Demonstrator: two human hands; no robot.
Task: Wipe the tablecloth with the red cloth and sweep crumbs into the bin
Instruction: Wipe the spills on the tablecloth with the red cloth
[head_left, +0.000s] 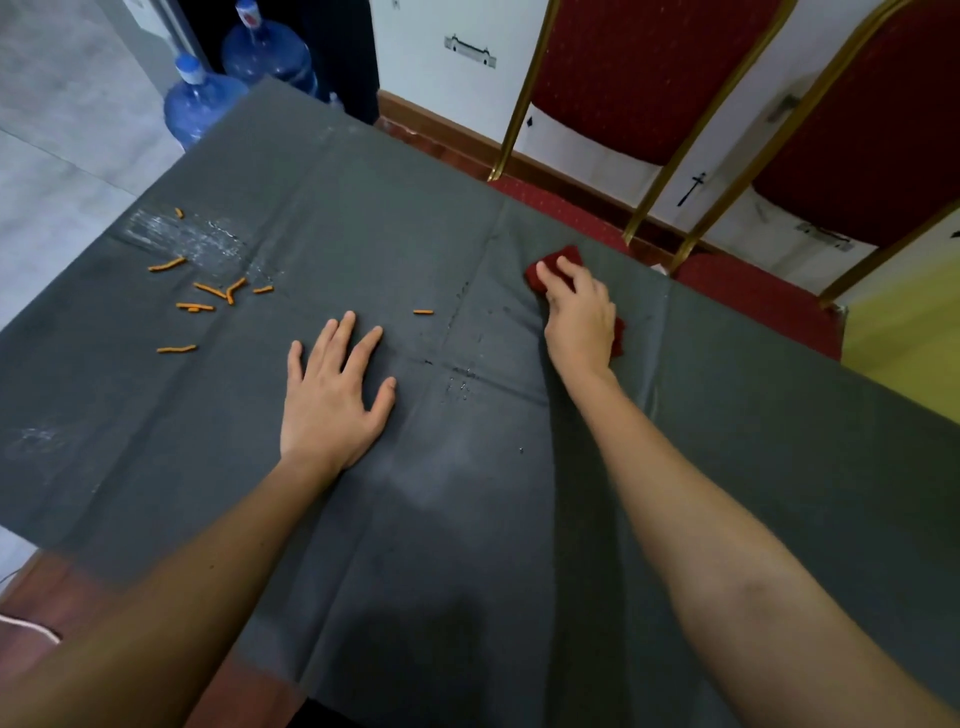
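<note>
A dark grey tablecloth (467, 519) covers the table. My right hand (579, 317) presses down on the red cloth (563, 260) near the table's far edge, with the cloth showing past my fingertips and beside my wrist. My left hand (335, 395) lies flat on the tablecloth with fingers spread, holding nothing. Several orange crumb sticks (208, 291) lie scattered at the left, and one stray stick (423, 312) rests between my hands. White smears (176, 234) mark the cloth by the crumbs. No bin is in view.
Two red chairs with gold frames (639, 78) stand behind the table's far edge. Two blue water jugs (200, 101) sit on the floor past the far left corner. A yellow surface (904, 322) lies at the right. A white cord (31, 626) lies at the near left.
</note>
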